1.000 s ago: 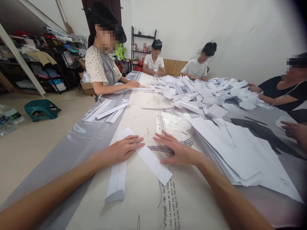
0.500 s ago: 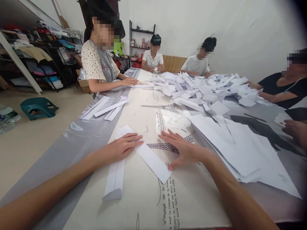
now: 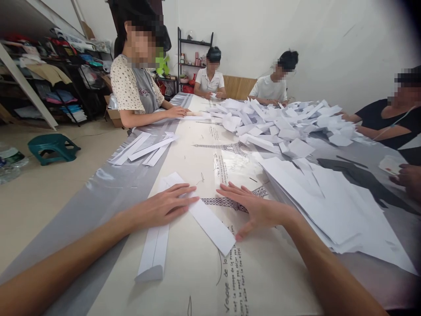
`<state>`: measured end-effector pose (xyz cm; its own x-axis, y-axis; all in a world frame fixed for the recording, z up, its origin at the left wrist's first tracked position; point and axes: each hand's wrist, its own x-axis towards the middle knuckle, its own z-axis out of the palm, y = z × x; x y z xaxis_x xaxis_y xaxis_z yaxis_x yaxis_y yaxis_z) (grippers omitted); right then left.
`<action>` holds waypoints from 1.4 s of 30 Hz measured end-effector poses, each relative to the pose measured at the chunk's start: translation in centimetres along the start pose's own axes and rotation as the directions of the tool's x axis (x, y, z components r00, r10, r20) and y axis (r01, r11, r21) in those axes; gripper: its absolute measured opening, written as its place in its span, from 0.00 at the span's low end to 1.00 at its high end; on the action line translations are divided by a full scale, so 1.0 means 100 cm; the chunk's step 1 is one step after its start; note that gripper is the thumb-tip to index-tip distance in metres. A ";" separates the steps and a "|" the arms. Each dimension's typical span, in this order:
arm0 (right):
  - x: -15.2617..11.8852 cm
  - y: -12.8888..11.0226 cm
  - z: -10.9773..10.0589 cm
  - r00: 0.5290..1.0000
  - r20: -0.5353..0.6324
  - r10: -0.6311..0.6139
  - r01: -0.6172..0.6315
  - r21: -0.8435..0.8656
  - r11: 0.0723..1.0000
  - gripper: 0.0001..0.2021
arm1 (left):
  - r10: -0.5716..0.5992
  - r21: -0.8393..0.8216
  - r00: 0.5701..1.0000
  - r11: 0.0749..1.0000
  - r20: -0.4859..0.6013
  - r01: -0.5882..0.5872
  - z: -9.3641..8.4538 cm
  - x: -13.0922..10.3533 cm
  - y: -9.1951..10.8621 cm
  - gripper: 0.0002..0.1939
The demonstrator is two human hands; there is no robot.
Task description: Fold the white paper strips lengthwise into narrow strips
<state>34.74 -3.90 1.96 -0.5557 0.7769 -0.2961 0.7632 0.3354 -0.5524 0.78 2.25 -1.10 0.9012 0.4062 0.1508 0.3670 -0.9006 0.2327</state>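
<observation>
My left hand (image 3: 171, 204) lies flat with its fingers stretched out across a folded white paper strip (image 3: 213, 226), which slants down to the right on the table. Under that hand passes a second folded strip (image 3: 153, 252), whose near end is bent up a little. My right hand (image 3: 259, 210) is spread over the printed Eiffel Tower (image 3: 223, 201) on the tablecloth. Its thumb is close to the right end of the slanting strip; whether they touch I cannot tell. Nothing is gripped in either hand.
On the right lies a stack of white sheets (image 3: 332, 206), behind it a large heap of folded papers (image 3: 272, 123). Several folded strips (image 3: 148, 149) rest at the left edge. Other people sit or stand around the table; a green stool (image 3: 53, 148) is on the floor.
The near end of the second strip has shifted slightly left and towards me. My right thumb has moved slightly down and right. Both hands otherwise stay nearly in place.
</observation>
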 end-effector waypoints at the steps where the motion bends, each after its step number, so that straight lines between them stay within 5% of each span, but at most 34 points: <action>1: 0.000 -0.003 0.000 1.000 0.000 -0.011 0.011 0.013 1.000 0.59 | 0.004 0.004 1.000 1.000 -0.007 -0.004 0.000 0.000 0.000 0.23; 6: 0.002 -0.023 0.001 0.989 -0.002 -0.151 0.151 0.059 0.987 0.58 | 0.046 0.042 0.993 0.998 -0.113 -0.041 0.001 -0.001 0.002 0.21; 9: 0.010 -0.037 0.012 0.975 -0.117 -0.191 0.199 0.067 0.978 0.41 | 0.071 0.105 0.990 0.993 -0.121 -0.058 0.002 0.001 0.004 0.21; 11: 0.021 -0.044 0.024 0.941 -0.309 -0.135 0.153 0.035 0.988 0.21 | 0.072 0.132 0.989 0.990 -0.128 -0.055 0.004 0.003 0.007 0.20; 13: 0.032 -0.049 0.037 0.893 -0.444 -0.070 0.060 -0.038 0.998 0.15 | 0.068 0.133 0.985 0.990 -0.159 -0.047 0.006 0.004 0.010 0.19; 19: 0.047 -0.051 0.054 0.885 -0.464 0.030 -0.027 0.013 1.000 0.05 | 0.052 0.081 0.972 0.996 -0.231 -0.034 0.010 0.006 0.012 0.20; 31: 0.048 -0.053 0.052 0.883 -0.469 -0.031 0.075 0.077 0.994 0.02 | 0.054 0.094 0.948 0.995 -0.313 -0.025 0.008 0.007 0.013 0.10; 35: 0.046 -0.055 0.048 0.890 -0.436 -0.131 0.168 0.049 0.985 0.11 | 0.081 0.109 0.930 0.993 -0.357 -0.045 0.011 0.008 0.014 0.11; 42: 0.038 -0.041 0.032 0.892 -0.380 -0.243 0.271 0.021 0.962 0.14 | -0.024 -0.185 0.960 0.982 -0.279 -0.029 0.004 0.004 -0.001 0.11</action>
<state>28.43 -4.07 0.61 -0.5562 0.8142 0.1666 0.5766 0.5225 -0.6281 1.20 2.47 -1.41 0.7921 0.4548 0.4071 0.2920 -0.8680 0.4016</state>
